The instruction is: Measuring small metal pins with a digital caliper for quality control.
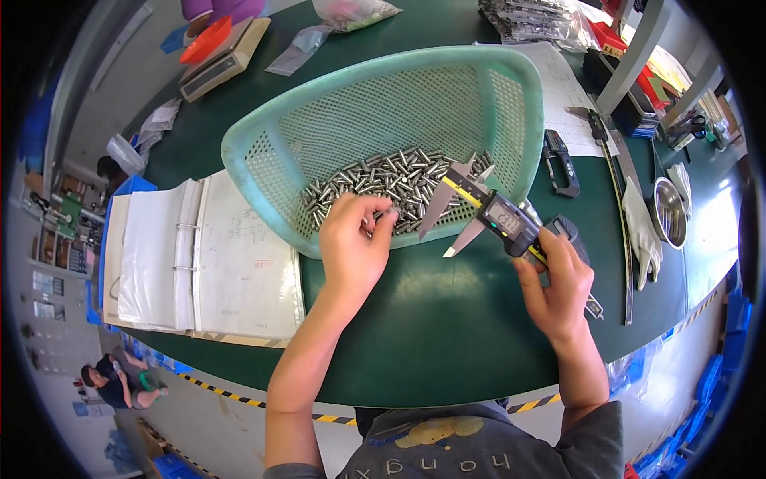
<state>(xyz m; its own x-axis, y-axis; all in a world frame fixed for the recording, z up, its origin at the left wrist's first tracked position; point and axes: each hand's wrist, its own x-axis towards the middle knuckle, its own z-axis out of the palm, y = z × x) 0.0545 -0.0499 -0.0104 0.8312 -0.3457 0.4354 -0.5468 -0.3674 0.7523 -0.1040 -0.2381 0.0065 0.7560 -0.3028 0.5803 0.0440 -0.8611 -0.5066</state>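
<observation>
A green plastic basket [359,96] stands tilted on the dark green table, with a heap of short shiny metal pins [403,180] in its near part. Over the basket's near rim, my left hand [353,235] is closed in a pinch; a small metal pin [392,210] seems to show at its fingertips, largely hidden. My right hand [557,283] grips a digital caliper [504,221] by its body and beam. The caliper's jaws stand apart and point left past the basket's near edge, with nothing between them.
At left lies an open ring binder [243,271] with sleeved sheets. More calipers [561,164] and a long caliper [610,184] lie right of the basket, beside a white glove [641,231] and a metal bowl [669,211]. A scale [227,60] with a red tray stands far left, near another person.
</observation>
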